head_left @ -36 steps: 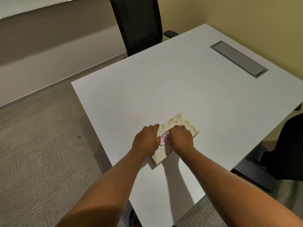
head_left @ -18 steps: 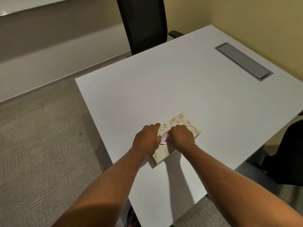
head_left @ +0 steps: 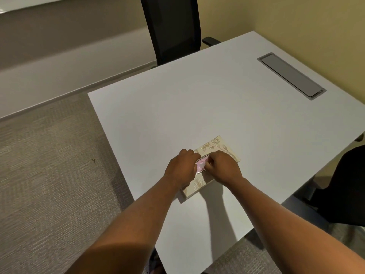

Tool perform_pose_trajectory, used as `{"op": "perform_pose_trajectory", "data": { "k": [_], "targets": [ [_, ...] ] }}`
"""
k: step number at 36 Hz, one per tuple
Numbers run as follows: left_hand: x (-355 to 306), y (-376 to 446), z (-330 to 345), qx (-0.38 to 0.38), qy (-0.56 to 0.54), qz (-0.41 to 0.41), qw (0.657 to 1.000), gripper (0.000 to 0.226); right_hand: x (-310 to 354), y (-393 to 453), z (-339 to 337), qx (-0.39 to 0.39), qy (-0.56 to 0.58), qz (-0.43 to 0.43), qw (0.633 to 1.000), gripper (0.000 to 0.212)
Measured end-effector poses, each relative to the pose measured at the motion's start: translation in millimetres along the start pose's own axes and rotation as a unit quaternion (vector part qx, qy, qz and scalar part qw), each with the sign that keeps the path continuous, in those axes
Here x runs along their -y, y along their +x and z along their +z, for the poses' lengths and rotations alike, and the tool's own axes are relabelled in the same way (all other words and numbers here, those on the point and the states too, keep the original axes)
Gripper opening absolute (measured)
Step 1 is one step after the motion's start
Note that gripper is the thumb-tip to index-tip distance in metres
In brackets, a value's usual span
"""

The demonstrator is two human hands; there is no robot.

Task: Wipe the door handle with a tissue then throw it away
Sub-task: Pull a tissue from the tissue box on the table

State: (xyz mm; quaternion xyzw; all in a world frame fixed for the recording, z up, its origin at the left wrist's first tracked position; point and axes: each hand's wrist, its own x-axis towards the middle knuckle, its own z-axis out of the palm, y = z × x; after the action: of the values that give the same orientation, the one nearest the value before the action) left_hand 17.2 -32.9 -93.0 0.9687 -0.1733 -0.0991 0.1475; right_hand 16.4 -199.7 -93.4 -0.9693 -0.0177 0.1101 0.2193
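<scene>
A cream tissue box [head_left: 215, 145] with a gold flower pattern lies on the white table [head_left: 207, 107] near its front edge. My left hand [head_left: 182, 167] rests on the box's left side and holds it down. My right hand [head_left: 223, 167] sits over the oval slot, its fingertips pinched on a pale pink tissue [head_left: 201, 164] that shows in the opening. No door or door handle is in view.
A black mesh chair [head_left: 173, 26] stands at the table's far side, another dark chair [head_left: 343, 190] at the right. A grey cable hatch [head_left: 290, 75] is set into the table near the yellow wall. Carpet lies to the left.
My right hand's fingers have lifted a little from the slot, and more of the pink tissue shows between the two hands. The left hand stays on the box.
</scene>
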Motion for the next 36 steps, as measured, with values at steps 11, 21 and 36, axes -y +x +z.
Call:
{"op": "perform_pose_trajectory", "data": {
  "k": [11,21,36],
  "targets": [
    [-6,0,6,-0.004,-0.007,-0.027,1.0,0.022,5,2,11,0.021,-0.028,-0.019,0.999,0.02],
    [-6,2,10,-0.016,-0.023,-0.024,0.999,0.03,5,2,16,-0.005,-0.02,-0.018,1.0,0.022],
    [-6,6,13,-0.01,-0.02,-0.02,1.0,0.028,-2,-1,7,-0.004,0.003,-0.045,0.999,0.018]
  ]
}}
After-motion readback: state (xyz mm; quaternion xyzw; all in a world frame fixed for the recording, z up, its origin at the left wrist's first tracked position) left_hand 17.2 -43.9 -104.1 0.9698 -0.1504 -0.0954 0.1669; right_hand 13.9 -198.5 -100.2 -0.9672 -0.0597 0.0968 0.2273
